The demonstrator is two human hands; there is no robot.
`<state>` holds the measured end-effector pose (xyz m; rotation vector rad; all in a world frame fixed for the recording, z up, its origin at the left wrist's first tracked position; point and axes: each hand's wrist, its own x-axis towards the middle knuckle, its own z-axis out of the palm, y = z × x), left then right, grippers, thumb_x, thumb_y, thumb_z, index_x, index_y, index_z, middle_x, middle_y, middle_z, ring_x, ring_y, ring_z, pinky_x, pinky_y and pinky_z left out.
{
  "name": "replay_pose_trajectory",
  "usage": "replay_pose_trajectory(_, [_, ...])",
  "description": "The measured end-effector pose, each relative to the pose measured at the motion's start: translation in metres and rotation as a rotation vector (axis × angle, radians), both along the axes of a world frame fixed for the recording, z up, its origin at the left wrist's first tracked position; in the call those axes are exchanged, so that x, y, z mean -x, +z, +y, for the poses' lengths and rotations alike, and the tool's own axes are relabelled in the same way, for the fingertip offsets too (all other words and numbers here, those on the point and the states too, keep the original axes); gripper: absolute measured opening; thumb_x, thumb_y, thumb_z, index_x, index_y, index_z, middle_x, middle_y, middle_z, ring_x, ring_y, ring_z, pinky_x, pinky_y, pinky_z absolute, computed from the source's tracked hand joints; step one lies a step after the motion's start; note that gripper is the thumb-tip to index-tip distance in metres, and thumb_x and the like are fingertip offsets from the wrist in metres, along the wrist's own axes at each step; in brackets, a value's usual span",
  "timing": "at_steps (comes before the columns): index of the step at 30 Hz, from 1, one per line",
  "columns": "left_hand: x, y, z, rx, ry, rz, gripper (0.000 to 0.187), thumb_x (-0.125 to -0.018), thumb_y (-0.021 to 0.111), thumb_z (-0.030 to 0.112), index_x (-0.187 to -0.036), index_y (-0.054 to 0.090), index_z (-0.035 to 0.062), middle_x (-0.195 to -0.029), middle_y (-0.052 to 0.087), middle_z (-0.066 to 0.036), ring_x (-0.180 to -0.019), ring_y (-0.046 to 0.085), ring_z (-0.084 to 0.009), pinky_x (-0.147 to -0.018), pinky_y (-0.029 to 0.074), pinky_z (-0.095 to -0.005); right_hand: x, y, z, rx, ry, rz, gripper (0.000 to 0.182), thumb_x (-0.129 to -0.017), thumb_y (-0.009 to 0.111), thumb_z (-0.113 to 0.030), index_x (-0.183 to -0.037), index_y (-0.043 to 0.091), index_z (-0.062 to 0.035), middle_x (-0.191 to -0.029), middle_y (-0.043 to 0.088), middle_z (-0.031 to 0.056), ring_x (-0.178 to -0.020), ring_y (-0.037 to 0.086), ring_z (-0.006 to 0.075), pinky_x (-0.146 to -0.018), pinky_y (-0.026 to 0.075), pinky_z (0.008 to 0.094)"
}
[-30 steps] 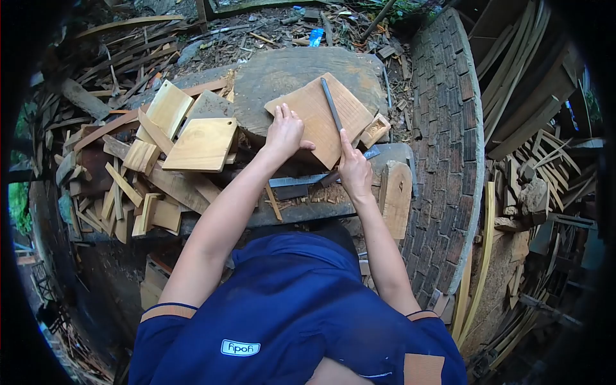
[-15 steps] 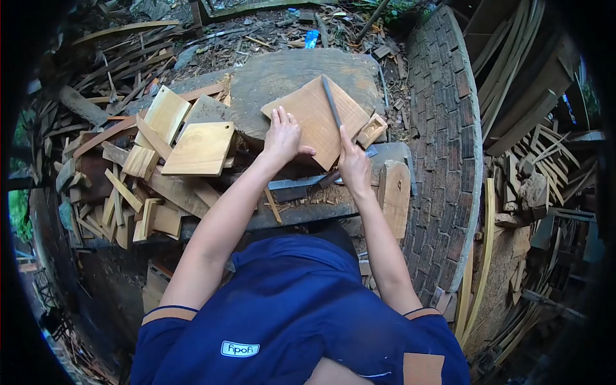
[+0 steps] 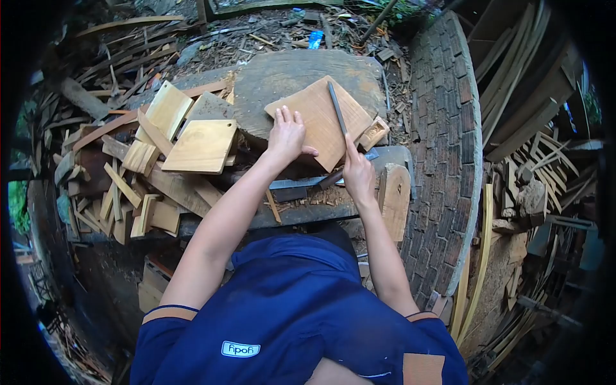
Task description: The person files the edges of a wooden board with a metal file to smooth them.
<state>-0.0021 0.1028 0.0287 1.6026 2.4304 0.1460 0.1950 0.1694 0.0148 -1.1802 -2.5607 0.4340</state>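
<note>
Dark bar (image 3: 338, 108): drawn slightly toward 5 o'clock.
Right hand (image 3: 359, 174): fingers gripping it.
Left hand (image 3: 287, 135): fingers flat, thumb wide, apparently steadying board (image 3: 321, 123).

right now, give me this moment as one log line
left hand: spread on tan board | right hand: holding dark bar across it | left: pale board with hole | right: small wood block

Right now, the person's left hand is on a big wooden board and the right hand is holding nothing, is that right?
Not quite: the right hand isn't empty. The head view shows it gripping a thin dark tool. The left hand is on a big wooden board, as you said.
</note>
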Motion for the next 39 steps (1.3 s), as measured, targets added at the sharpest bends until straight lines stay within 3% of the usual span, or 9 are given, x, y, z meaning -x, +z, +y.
replay_pose_trajectory(4, [-0.001, -0.002, 0.000, -0.042, 0.018, 0.015, 0.118, -0.049, 0.083, 0.061, -0.130, 0.044, -0.0151, -0.131, 0.041, -0.042, -0.127, 0.040, -0.0529, -0.107, 0.037, -0.0463, -0.022, 0.004, -0.033, 0.031, 0.046, -0.063, 0.053, -0.090, 0.051, -0.011, -0.142, 0.043, -0.0233, -0.068, 0.056, 0.0180, -0.065, 0.063, 0.0390, -0.058, 0.051, 0.0498])
replay_pose_trajectory(11, [0.001, -0.002, 0.000, -0.024, -0.011, 0.021, 0.119, -0.050, 0.081, 0.062, -0.130, 0.040, -0.0153, -0.132, 0.038, -0.044, -0.127, 0.038, -0.0536, -0.103, 0.042, -0.0453, 0.014, -0.018, 0.031, -0.084, -0.051, 0.056, 0.048, -0.091, 0.051, -0.013, -0.139, 0.047, -0.0201, -0.070, 0.059, 0.0194, -0.064, 0.062, 0.0397, -0.058, 0.051, 0.0501])
replay_pose_trajectory(15, [0.001, -0.001, -0.001, -0.018, 0.003, 0.018, 0.118, -0.050, 0.081, 0.061, -0.130, 0.040, -0.0158, -0.131, 0.038, -0.044, -0.127, 0.038, -0.0535, -0.104, 0.042, -0.0452, -0.005, 0.000, -0.010, -0.016, -0.018, -0.027, 0.051, -0.091, 0.052, -0.011, -0.140, 0.046, -0.0212, -0.067, 0.057, 0.0195, -0.063, 0.062, 0.0395, -0.058, 0.050, 0.0501])
replay_pose_trajectory(17, [0.000, -0.004, -0.001, -0.049, 0.010, -0.015, 0.118, -0.049, 0.084, 0.059, -0.131, 0.042, -0.0160, -0.132, 0.039, -0.043, -0.126, 0.040, -0.0538, -0.108, 0.036, -0.0467, -0.011, -0.004, -0.021, 0.012, 0.008, -0.015, 0.056, -0.090, 0.053, -0.009, -0.143, 0.041, -0.0220, -0.067, 0.056, 0.0189, -0.063, 0.062, 0.0394, -0.058, 0.051, 0.0500])
replay_pose_trajectory(24, [0.001, 0.004, 0.002, 0.009, -0.020, 0.009, 0.118, -0.051, 0.080, 0.061, -0.131, 0.039, -0.0157, -0.133, 0.037, -0.044, -0.129, 0.037, -0.0527, -0.102, 0.043, -0.0453, 0.017, -0.011, 0.031, -0.056, -0.092, -0.038, 0.046, -0.093, 0.046, -0.015, -0.139, 0.047, -0.0206, -0.071, 0.061, 0.0208, -0.066, 0.064, 0.0404, -0.061, 0.052, 0.0508])
replay_pose_trajectory(31, [0.000, 0.000, -0.002, -0.021, -0.003, 0.007, 0.118, -0.052, 0.081, 0.061, -0.132, 0.039, -0.0146, -0.134, 0.036, -0.044, -0.129, 0.036, -0.0526, -0.102, 0.043, -0.0450, -0.007, 0.002, -0.009, 0.013, -0.023, -0.100, 0.052, -0.092, 0.049, -0.013, -0.142, 0.043, -0.0226, -0.069, 0.060, 0.0207, -0.063, 0.063, 0.0398, -0.060, 0.052, 0.0518])
replay_pose_trajectory(39, [0.000, 0.001, -0.002, -0.023, 0.008, -0.015, 0.117, -0.052, 0.081, 0.061, -0.133, 0.039, -0.0129, -0.135, 0.036, -0.042, -0.130, 0.034, -0.0525, -0.104, 0.041, -0.0454, 0.018, -0.011, 0.043, 0.003, -0.091, -0.056, 0.048, -0.093, 0.044, -0.012, -0.141, 0.044, -0.0180, -0.075, 0.063, 0.0245, -0.072, 0.065, 0.0425, -0.064, 0.051, 0.0533])
